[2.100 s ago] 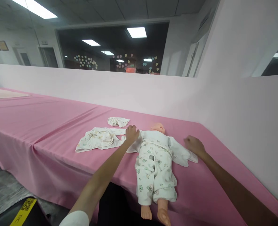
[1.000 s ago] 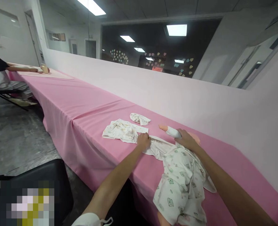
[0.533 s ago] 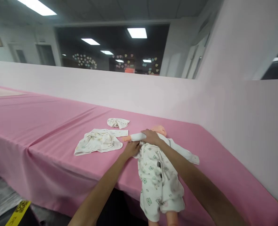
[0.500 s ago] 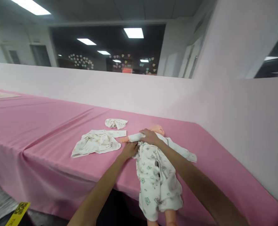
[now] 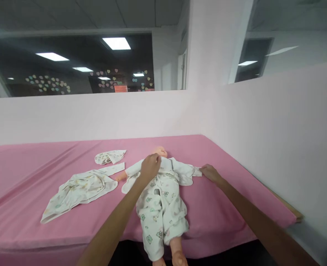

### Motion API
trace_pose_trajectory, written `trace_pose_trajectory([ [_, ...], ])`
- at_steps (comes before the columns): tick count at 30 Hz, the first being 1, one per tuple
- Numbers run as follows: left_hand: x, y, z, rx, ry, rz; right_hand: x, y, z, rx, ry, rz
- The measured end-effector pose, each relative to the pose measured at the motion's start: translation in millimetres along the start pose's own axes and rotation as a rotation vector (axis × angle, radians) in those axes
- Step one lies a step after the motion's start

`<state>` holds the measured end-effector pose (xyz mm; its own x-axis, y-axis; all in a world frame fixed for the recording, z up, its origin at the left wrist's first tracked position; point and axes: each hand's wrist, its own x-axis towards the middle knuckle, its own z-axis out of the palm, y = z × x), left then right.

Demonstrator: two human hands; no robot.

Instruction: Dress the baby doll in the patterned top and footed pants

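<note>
A baby doll (image 5: 161,151) lies on its back on the pink-covered table, in patterned trousers (image 5: 163,203) and a white top (image 5: 182,170) spread out at both sides. My left hand (image 5: 150,166), fingers closed, is at the top's chest near the doll's chin; what it pinches is too small to tell. At the right, my right hand (image 5: 210,173) pinches the cuff end of the top's sleeve, which stretches out sideways. The doll's bare arm (image 5: 121,176) comes out of the sleeve on the left side.
A patterned white garment (image 5: 82,186) lies spread on the pink cloth (image 5: 207,207) at the left, with a small folded cloth piece (image 5: 110,157) behind it. White walls (image 5: 163,114) with windows stand behind and at the right.
The view has turned to the right. My left hand has moved from beside the doll's arm to its chest. My right hand has left the shoulder and taken hold of the right sleeve's end.
</note>
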<state>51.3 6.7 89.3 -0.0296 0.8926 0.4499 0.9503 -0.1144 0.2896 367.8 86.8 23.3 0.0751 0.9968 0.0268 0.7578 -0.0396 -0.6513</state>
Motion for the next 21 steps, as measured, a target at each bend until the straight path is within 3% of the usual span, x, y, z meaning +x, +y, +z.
trace_pose_trajectory([
  [2, 22.9, 30.5, 11.2, -0.021, -0.194, 0.207, 0.0, -0.7, 13.3, 0.059, 0.008, -0.027],
  [5, 42.8, 50.5, 33.6, 0.039, -0.371, 0.279, 0.4, -3.5, 19.7, 0.084, 0.025, -0.056],
  [9, 46.5, 43.8, 53.7, 0.156, -0.442, 0.219, 6.3, 9.8, -9.5, 0.034, 0.102, -0.017],
  [12, 44.2, 36.6, 56.3, 0.208, -0.46, 0.203, 12.7, 32.1, -42.0, -0.04, 0.243, 0.141],
  [14, 43.5, 34.9, 55.0, 0.229, -0.472, 0.204, 14.2, 44.8, -53.1, -0.082, 0.301, 0.241],
  [17, 43.7, 36.8, 53.3, 0.256, -0.482, 0.217, 10.4, 48.5, -45.3, -0.142, 0.321, 0.264],
  [21, 46.2, 49.6, 56.9, 0.29, -0.504, 0.25, -1.1, 19.3, -10.6, -0.193, 0.334, 0.168],
])
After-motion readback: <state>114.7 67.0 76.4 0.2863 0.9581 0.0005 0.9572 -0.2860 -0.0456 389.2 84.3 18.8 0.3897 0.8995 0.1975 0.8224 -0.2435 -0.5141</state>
